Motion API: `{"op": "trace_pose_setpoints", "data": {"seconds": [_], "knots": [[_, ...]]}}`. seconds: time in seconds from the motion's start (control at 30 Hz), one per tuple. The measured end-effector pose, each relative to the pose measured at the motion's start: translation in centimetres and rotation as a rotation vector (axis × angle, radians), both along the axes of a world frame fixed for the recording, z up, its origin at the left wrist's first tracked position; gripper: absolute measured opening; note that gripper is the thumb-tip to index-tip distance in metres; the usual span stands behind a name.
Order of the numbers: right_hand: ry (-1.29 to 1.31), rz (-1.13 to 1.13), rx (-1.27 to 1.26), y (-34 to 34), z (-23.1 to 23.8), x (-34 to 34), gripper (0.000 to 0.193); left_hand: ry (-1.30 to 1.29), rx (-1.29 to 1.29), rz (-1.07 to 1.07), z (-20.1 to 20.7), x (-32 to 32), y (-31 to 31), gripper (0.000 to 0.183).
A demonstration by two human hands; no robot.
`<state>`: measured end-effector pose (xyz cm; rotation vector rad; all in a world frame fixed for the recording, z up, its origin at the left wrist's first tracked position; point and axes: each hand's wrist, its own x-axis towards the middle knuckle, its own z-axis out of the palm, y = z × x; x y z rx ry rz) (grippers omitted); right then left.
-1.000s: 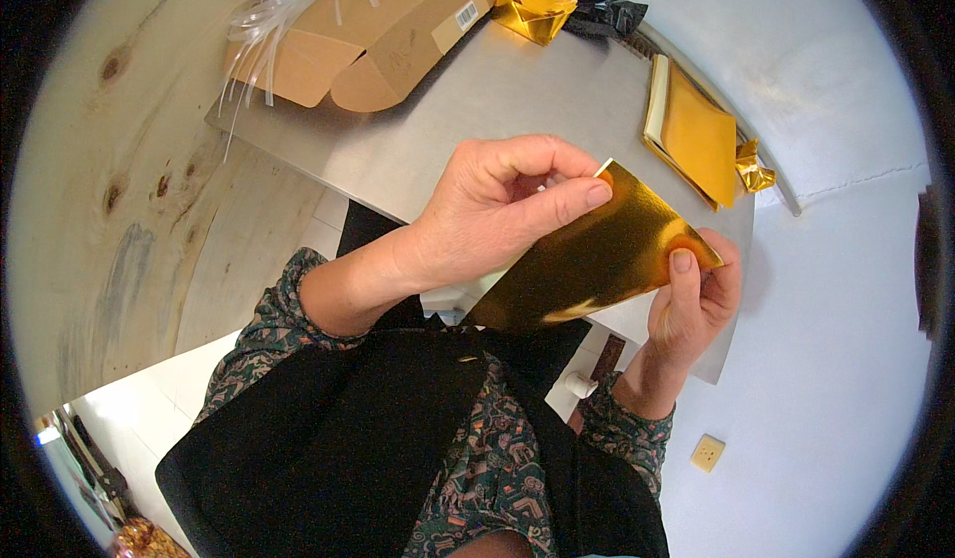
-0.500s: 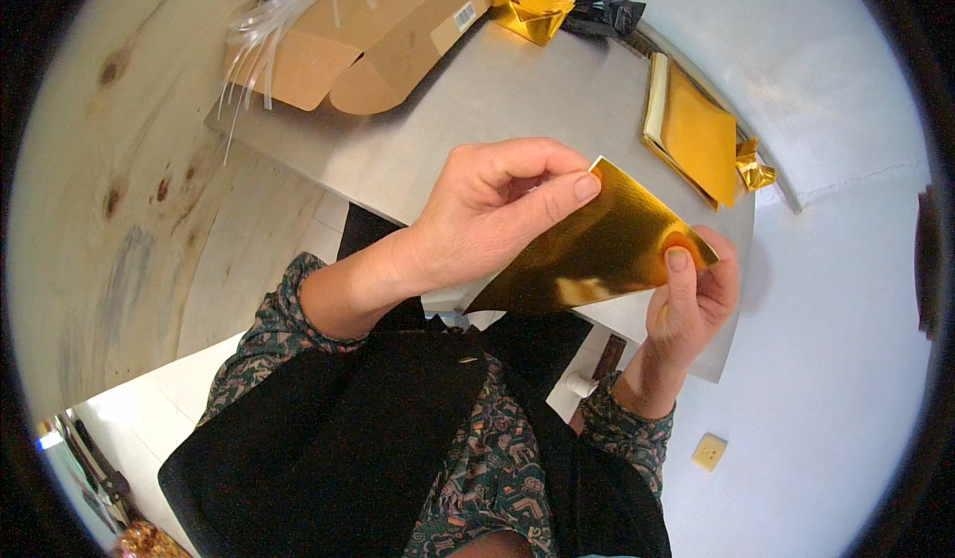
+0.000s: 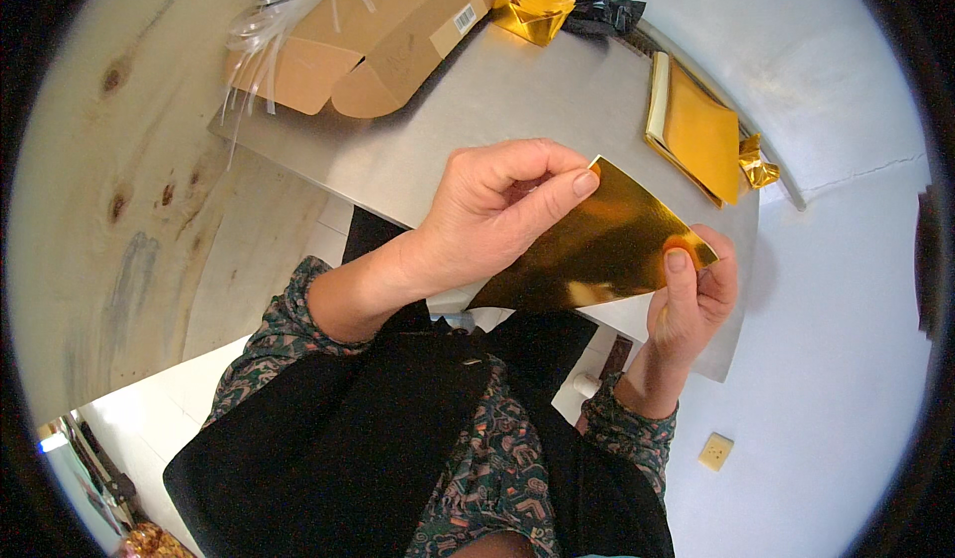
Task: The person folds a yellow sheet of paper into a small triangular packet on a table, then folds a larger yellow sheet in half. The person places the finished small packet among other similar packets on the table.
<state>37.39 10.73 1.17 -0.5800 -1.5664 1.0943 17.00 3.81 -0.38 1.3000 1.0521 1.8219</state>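
Observation:
A shiny gold foil sheet (image 3: 597, 250) is held up in front of me, above the near edge of the grey table. My left hand (image 3: 502, 205) pinches its upper left corner between thumb and fingers. At the sheet's right corner, my right hand (image 3: 696, 279) grips it with the thumb on top and the fingers curled behind. The sheet bows slightly, and its lower left part runs behind my left wrist. A pale edge shows at the top corner.
On the grey table (image 3: 537, 91) stand a cardboard box (image 3: 398, 51) with clear plastic strips (image 3: 288, 31), a folded gold foil piece (image 3: 532, 11), a black plastic bag (image 3: 607, 13), a stack of gold sheets (image 3: 696, 130) and a crumpled gold piece (image 3: 758, 163). A white wall borders the right.
Both hands keep their hold on the gold foil sheet, which has hardly moved. The view has shifted slightly, and the reflections on the foil differ.

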Motion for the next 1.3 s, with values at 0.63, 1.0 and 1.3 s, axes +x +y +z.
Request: {"op": "trace_pose_setpoints", "data": {"seconds": [0.63,1.0,1.3], "knots": [[0.073,0.203,-0.192,0.8,-1.7,-0.3,0.024,-0.087,0.081,0.106,-0.5,0.1,0.6,0.010],[-0.181,0.188,-0.449,6.8,-2.6,-0.8,0.016,0.005,-0.303,0.065,-3.4,-1.0,2.8,0.015],[-0.842,0.314,-0.353,15.0,-8.1,-3.1,0.020,0.758,-0.635,0.346,-7.7,-0.3,4.8,0.023]]}}
